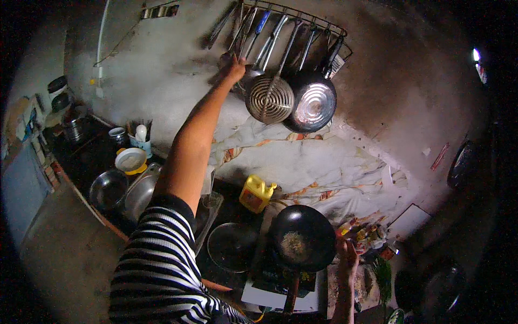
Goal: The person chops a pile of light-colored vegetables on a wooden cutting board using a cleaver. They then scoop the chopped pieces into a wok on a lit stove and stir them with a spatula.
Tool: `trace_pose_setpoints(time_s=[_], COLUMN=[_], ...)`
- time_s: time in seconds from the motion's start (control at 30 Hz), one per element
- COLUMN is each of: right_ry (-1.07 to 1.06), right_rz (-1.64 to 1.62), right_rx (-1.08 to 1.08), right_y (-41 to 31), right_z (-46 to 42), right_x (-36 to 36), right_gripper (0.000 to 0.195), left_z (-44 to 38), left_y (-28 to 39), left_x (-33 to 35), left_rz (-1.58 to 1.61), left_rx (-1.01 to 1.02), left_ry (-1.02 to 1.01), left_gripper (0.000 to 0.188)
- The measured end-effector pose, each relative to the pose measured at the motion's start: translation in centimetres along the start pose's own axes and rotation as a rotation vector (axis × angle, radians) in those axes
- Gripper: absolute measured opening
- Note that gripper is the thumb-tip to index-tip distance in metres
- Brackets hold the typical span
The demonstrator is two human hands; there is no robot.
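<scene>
My left hand [236, 69] is raised to the wall rack, its fingers closed around the thin handle of a hanging utensil, whose lower end is partly hidden. Beside it hang a ladle [254, 72], a round spiral strainer [270, 99] and a frying pan [313, 103]. Below, a black wok [302, 239] with some pale, crumbly food [294, 245] in it rests on a cooker [279, 297], its handle towards me. My right hand [348, 249] is just right of the wok, near bottles and packets [368, 235]; dim light hides whether it holds anything.
A yellow oil jug [255, 194] stands behind a round lid or pan [232, 247]. Metal basins [108, 189], a white bowl [130, 160] and a utensil holder [141, 146] line the left counter. Green vegetables [381, 271] lie at the right, beside a board [366, 283].
</scene>
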State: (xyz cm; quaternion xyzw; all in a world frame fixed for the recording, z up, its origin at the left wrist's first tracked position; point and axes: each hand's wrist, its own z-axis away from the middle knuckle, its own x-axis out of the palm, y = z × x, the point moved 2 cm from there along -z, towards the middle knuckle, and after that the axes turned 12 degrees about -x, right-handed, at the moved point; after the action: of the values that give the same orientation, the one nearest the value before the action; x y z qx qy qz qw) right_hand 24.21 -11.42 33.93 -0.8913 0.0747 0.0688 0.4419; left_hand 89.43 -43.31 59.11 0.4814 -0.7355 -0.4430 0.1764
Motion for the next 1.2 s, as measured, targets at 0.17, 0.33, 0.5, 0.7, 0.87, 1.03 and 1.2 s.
trace_pose_setpoints(time_s=[0.17,0.33,0.5,0.7,0.87,1.03,1.2], right_ry=[0.116,0.264,0.256,0.267,0.155,0.191,0.048], right_rz=[-0.033,-0.055,0.037,0.021,-0.036,-0.050,0.732], right_rx=[0.111,0.135,0.200,0.200,0.247,0.148,-0.198], right_y=[-8.8,-7.3,-7.7,-9.1,-7.3,-5.3,-12.4], right_z=[3.1,4.8,5.2,5.3,5.4,4.4,-1.6], right_x=[-0.7,-3.2,-2.6,0.1,-1.1,-2.8,1.0], right_gripper=[0.032,0.031,0.045,0.029,0.030,0.033,0.038], left_z=[-4.0,-6.4,-10.6,-8.7,-2.7,-1.2,11.5], left_y=[1.6,0.0,-2.0,-1.6,4.2,5.7,6.0], left_x=[2.8,4.7,4.3,1.0,-3.5,-7.3,-8.0], left_rz=[-0.051,0.215,0.249,0.310,0.218,0.264,0.109], left_rx=[0.057,0.055,0.245,0.123,0.056,0.422,0.487], left_ry=[-0.314,0.086,0.138,0.043,0.105,0.307,-0.445], left_gripper=[0.064,0.042,0.032,0.032,0.032,0.026,0.012])
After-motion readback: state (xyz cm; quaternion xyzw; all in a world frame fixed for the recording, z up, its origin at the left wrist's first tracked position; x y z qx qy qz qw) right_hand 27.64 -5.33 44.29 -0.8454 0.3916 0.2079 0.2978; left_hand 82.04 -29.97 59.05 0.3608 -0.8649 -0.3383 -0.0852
